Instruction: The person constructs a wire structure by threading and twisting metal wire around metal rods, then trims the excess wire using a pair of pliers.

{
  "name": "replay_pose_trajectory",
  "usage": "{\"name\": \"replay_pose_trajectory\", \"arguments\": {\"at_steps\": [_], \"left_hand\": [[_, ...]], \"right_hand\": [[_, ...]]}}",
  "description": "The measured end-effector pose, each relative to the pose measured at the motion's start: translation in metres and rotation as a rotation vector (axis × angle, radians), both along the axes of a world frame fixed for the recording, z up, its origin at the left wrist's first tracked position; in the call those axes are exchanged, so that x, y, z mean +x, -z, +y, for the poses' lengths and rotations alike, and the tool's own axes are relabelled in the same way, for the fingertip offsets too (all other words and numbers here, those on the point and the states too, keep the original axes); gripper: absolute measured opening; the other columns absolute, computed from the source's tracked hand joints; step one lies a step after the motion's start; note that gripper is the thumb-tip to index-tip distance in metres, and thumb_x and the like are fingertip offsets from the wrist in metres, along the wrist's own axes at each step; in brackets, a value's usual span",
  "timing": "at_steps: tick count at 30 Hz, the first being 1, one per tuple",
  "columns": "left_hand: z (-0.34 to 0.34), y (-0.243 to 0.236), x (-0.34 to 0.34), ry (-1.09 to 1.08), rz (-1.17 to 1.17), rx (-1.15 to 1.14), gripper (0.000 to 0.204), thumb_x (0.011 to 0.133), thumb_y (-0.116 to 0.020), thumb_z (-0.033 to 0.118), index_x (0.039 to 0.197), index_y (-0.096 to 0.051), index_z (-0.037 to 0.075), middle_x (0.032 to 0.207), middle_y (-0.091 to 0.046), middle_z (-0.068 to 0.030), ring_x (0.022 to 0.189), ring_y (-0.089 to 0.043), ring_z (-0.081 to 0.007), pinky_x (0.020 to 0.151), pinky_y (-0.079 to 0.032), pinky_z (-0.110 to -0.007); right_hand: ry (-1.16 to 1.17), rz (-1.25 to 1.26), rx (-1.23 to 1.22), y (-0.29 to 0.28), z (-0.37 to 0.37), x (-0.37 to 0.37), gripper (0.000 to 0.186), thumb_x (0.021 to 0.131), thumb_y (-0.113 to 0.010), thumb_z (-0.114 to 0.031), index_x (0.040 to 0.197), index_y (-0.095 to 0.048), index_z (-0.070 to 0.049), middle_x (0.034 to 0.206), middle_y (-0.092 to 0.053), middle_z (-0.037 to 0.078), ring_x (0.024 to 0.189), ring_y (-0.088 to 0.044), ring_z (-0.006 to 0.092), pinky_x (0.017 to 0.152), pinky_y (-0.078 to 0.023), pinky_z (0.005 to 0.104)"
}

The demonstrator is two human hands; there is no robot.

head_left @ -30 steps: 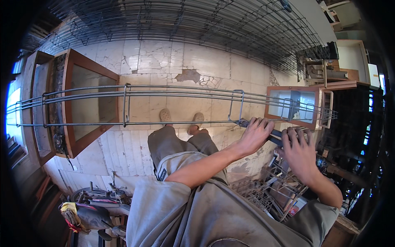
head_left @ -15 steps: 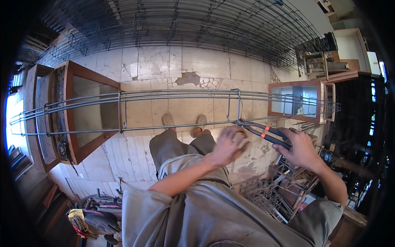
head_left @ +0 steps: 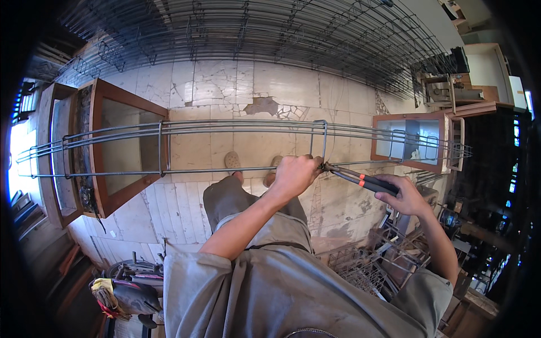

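Observation:
A long cage of steel bars point(head_left: 242, 121) with rectangular wire loops spans the view, resting across wood-framed glass cabinets at left point(head_left: 124, 169) and right point(head_left: 382, 149). My left hand point(head_left: 293, 177) is closed at the lower bar, beside a loop's corner; what its fingertips pinch is hidden. My right hand point(head_left: 407, 198) grips the black handles of long pliers point(head_left: 352, 176) with orange bands. The pliers' jaws are at that same corner, touching or very close to my left fingertips, and look nearly closed.
Stacked steel cages point(head_left: 242, 31) fill the far side. A cracked tile floor point(head_left: 270, 81) is below, with my sandaled feet point(head_left: 231, 160) on it. A two-wheeler point(head_left: 135, 298) stands at lower left. Wire racks and clutter point(head_left: 363, 270) lie at lower right.
My left hand has left the pliers, dropped back, then risen to the loop's corner. My right hand has moved up along the handles, and the pliers' handles have drawn closer together.

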State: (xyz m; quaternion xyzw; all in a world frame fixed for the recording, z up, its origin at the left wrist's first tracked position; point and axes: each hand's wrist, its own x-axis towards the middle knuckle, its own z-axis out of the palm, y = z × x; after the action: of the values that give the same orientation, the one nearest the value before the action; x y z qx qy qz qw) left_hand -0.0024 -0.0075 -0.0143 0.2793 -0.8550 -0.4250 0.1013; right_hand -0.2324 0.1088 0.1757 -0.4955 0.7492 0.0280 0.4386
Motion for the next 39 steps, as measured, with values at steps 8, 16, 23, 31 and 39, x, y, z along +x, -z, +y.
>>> {"name": "replay_pose_trajectory", "arguments": {"at_steps": [8,16,23,31,39], "left_hand": [[-0.002,-0.007,0.001,-0.015,-0.013,-0.001,0.023,0.088,-0.066,0.034,0.097,-0.071,0.012,0.078,-0.069,-0.0099,0.073,-0.068,-0.0297,0.061,-0.053,-0.043],[-0.001,0.002,0.001,-0.019,0.038,-0.019,0.022,0.086,-0.068,0.031,0.099,-0.068,0.013,0.069,-0.067,-0.011,0.067,-0.068,-0.031,0.057,-0.052,-0.043],[-0.01,-0.016,0.006,0.03,0.024,0.133,0.058,0.079,-0.076,0.032,0.132,-0.055,0.023,0.109,-0.064,-0.0151,0.084,-0.069,-0.033,0.071,-0.055,-0.044],[-0.023,-0.028,0.01,0.219,0.053,0.202,0.062,0.077,-0.078,0.028,0.136,-0.057,0.03,0.148,-0.036,-0.0183,0.097,-0.067,-0.0366,0.085,-0.056,-0.045],[-0.024,-0.025,0.006,0.197,0.049,0.226,0.053,0.082,-0.073,0.023,0.133,-0.06,0.033,0.148,-0.039,-0.014,0.096,-0.068,-0.0344,0.087,-0.055,-0.046]], "right_hand": [[0.058,-0.1,0.007,0.02,0.012,-0.019,0.051,0.087,-0.074,-0.027,0.126,-0.059,0.004,0.106,-0.07,0.02,0.094,-0.069,0.0232,0.084,-0.053,0.0343],[-0.005,-0.117,-0.069,0.032,0.017,-0.024,0.049,0.088,-0.073,-0.025,0.126,-0.058,0.002,0.106,-0.069,0.02,0.096,-0.068,0.0258,0.087,-0.053,0.0367],[-0.097,-0.03,0.027,0.008,-0.001,-0.005,0.036,0.092,-0.065,-0.022,0.122,-0.058,-0.003,0.106,-0.064,0.02,0.1,-0.065,0.0357,0.09,-0.05,0.0404],[-0.197,0.082,-0.079,0.004,0.003,0.003,0.034,0.092,-0.064,-0.023,0.12,-0.059,-0.003,0.118,-0.059,0.022,0.112,-0.058,0.0389,0.099,-0.045,0.0443],[-0.179,0.107,-0.037,-0.014,-0.006,0.024,0.032,0.092,-0.064,-0.023,0.119,-0.059,-0.006,0.122,-0.055,0.021,0.114,-0.056,0.0391,0.099,-0.045,0.0445]]}}
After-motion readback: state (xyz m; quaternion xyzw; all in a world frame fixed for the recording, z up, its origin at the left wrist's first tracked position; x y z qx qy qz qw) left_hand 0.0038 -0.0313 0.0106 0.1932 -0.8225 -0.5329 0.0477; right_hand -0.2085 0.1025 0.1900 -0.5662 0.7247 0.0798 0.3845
